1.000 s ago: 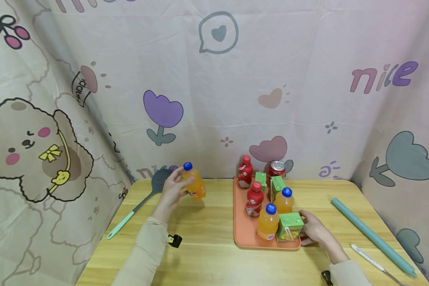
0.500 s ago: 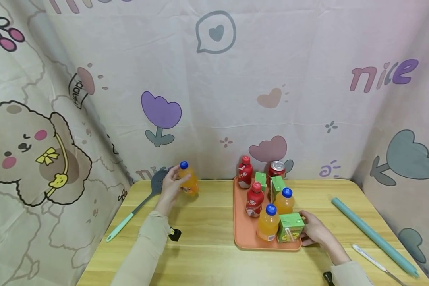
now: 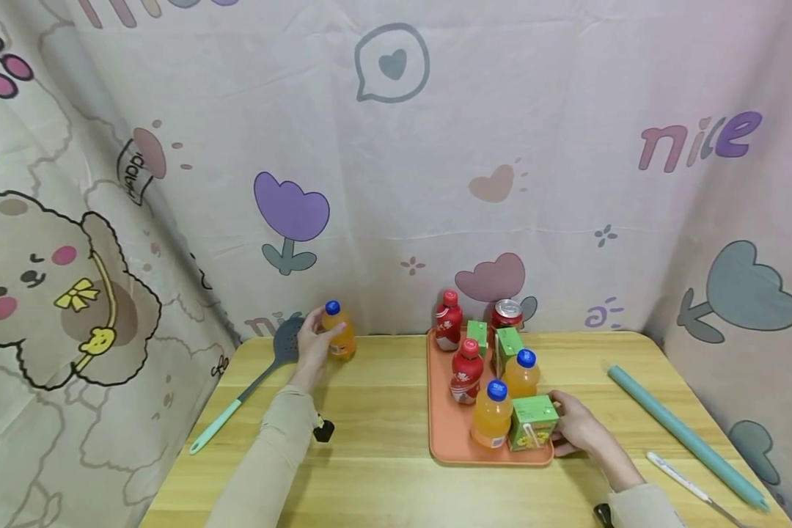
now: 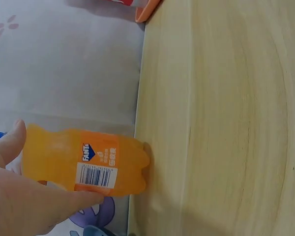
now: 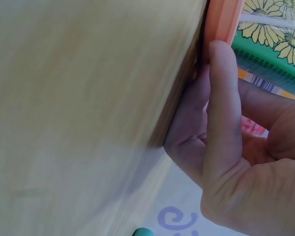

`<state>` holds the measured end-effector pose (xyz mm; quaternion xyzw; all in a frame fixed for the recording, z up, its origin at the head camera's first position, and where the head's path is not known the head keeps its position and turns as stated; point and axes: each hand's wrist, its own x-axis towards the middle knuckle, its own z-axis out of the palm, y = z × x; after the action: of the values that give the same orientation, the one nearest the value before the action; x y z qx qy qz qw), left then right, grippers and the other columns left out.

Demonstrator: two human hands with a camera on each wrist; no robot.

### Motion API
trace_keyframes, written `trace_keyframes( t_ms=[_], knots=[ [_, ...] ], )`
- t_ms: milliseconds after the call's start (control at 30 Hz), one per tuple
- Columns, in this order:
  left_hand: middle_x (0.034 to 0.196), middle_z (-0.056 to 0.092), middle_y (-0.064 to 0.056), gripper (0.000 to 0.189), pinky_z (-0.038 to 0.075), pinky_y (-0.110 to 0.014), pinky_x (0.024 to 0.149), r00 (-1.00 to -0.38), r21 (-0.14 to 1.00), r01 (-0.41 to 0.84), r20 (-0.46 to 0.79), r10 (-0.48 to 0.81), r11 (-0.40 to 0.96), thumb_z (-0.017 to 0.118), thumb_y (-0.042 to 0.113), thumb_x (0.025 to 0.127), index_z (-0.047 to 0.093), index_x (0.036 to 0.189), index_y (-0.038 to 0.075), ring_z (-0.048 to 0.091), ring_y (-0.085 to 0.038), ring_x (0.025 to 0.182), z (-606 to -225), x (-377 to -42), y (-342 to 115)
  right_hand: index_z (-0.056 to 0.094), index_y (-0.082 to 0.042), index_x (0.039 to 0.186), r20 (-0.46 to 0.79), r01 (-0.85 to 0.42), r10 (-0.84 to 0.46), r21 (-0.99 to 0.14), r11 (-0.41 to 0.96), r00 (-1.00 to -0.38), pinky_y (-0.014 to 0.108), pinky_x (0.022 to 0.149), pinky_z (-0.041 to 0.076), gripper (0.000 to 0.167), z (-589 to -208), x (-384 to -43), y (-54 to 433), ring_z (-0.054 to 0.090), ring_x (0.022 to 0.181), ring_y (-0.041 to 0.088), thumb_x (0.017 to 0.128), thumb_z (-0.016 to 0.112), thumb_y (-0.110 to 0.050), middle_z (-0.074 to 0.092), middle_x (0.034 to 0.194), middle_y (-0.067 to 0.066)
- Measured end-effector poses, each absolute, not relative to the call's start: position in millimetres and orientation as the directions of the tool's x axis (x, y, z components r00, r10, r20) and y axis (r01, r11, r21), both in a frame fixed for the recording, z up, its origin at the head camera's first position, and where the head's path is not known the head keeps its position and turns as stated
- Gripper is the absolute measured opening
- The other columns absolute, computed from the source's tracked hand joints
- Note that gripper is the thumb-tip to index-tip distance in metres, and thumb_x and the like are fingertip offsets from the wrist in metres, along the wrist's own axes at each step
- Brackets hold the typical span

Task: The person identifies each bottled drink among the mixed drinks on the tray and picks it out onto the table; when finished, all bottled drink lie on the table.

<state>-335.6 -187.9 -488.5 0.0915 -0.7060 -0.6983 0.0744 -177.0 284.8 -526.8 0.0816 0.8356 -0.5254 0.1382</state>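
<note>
My left hand (image 3: 313, 347) holds a small bottle of orange soda (image 3: 344, 339) with a blue cap at the table's back left. In the left wrist view the thumb and a finger lie along the soda bottle (image 4: 59, 155), its base near the tabletop; whether it touches is unclear. My right hand (image 3: 577, 424) grips the orange tray (image 3: 444, 438) at its front right corner, beside a green juice box (image 3: 533, 422). In the right wrist view one fingertip presses the tray rim (image 5: 221, 24); another finger is low by the table.
Two orange soda bottles (image 3: 491, 416), red bottles (image 3: 466, 372), more green cartons (image 3: 507, 348) and a red can (image 3: 507, 315) crowd the tray. Left lies a skimmer (image 3: 257, 383); right, a teal rod (image 3: 686, 435) and a white-handled utensil (image 3: 680, 478). A printed curtain (image 3: 396, 183) hangs behind.
My left hand has carried the soda bottle left and lowered it toward the table, and the bottle stands more upright. The right hand stays at the tray corner. The head view has shifted slightly.
</note>
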Motion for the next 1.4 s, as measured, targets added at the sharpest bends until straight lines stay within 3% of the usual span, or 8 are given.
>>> trace_keyframes(
  t_ms=[100,200,567,800,1000,1167,1267,1400],
  knots=[
    [0.162,0.047,-0.017,0.065,0.034,-0.047,0.127,-0.967,0.999,-0.029,-0.024,-0.252,0.015,0.076,0.007,0.095,0.048,0.155,0.008,0.043,-0.034,0.140,-490,-338,-188,0.046,0.007,0.137,-0.319,0.283,-0.008,-0.853,0.438,-0.948,0.042,0.058,0.063,0.051,-528,-177,284,0.063,0.073,0.025,0.087,0.038,0.018,0.065,0.099,0.016],
    [0.164,0.045,-0.017,0.066,0.031,-0.050,0.130,-0.965,0.999,-0.042,-0.037,-0.259,0.013,0.074,0.006,0.097,0.046,0.156,0.008,0.041,-0.035,0.144,-489,-340,-189,0.046,0.006,0.136,-0.319,0.284,-0.007,-0.851,0.441,-0.948,0.042,0.057,0.063,0.052,-529,-177,283,0.062,0.073,0.025,0.086,0.038,0.019,0.065,0.099,0.016],
    [0.160,0.049,-0.017,0.062,0.035,-0.052,0.124,-0.967,0.986,-0.043,-0.001,-0.255,0.161,0.072,0.017,0.100,0.046,0.156,0.010,0.043,-0.036,0.138,-486,-344,-188,0.045,0.007,0.138,-0.309,0.271,-0.013,-0.854,0.445,-0.951,0.042,0.057,0.062,0.052,-526,-178,285,0.062,0.074,0.026,0.088,0.037,0.019,0.066,0.101,0.017],
    [0.164,0.043,-0.022,0.069,0.033,-0.057,0.128,-0.977,0.965,-0.020,0.036,-0.208,0.263,0.071,0.016,0.100,0.040,0.161,0.009,0.042,-0.042,0.147,-483,-340,-195,0.043,0.008,0.141,-0.305,0.262,-0.020,-0.850,0.457,-0.952,0.042,0.058,0.062,0.053,-529,-179,286,0.060,0.075,0.026,0.089,0.036,0.019,0.065,0.100,0.017],
    [0.159,0.047,-0.017,0.061,0.045,-0.056,0.114,-0.927,0.904,0.226,0.315,-0.206,0.364,0.069,0.017,0.099,0.047,0.156,0.012,0.050,-0.042,0.136,-456,-324,-185,0.044,0.008,0.141,-0.309,0.267,-0.018,-0.848,0.459,-0.951,0.042,0.058,0.063,0.054,-527,-177,287,0.060,0.075,0.026,0.088,0.037,0.019,0.066,0.101,0.017],
    [0.160,0.049,-0.017,0.057,0.037,-0.058,0.125,-0.807,0.715,0.508,0.590,-0.025,0.481,0.069,0.009,0.097,0.054,0.151,0.006,0.046,-0.037,0.149,-436,-313,-152,0.043,0.009,0.140,-0.309,0.267,-0.020,-0.852,0.451,-0.951,0.042,0.058,0.063,0.054,-524,-177,288,0.060,0.074,0.026,0.088,0.038,0.019,0.065,0.100,0.017],
    [0.162,0.048,-0.014,0.060,0.037,-0.057,0.126,-0.743,0.568,0.606,0.653,0.143,0.557,0.071,0.011,0.096,0.053,0.153,0.009,0.046,-0.037,0.150,-436,-304,-131,0.043,0.009,0.139,-0.311,0.269,-0.020,-0.850,0.453,-0.950,0.042,0.057,0.062,0.052,-524,-177,287,0.059,0.073,0.026,0.088,0.038,0.019,0.064,0.099,0.017],
    [0.168,0.042,-0.008,0.062,0.038,-0.061,0.124,-0.721,0.469,0.658,0.618,0.313,0.589,0.071,0.019,0.098,0.049,0.157,0.016,0.043,-0.035,0.153,-443,-290,-107,0.043,0.009,0.139,-0.314,0.268,-0.027,-0.849,0.455,-0.949,0.041,0.057,0.062,0.051,-525,-178,286,0.059,0.073,0.025,0.089,0.039,0.018,0.065,0.098,0.016]
  ],
)
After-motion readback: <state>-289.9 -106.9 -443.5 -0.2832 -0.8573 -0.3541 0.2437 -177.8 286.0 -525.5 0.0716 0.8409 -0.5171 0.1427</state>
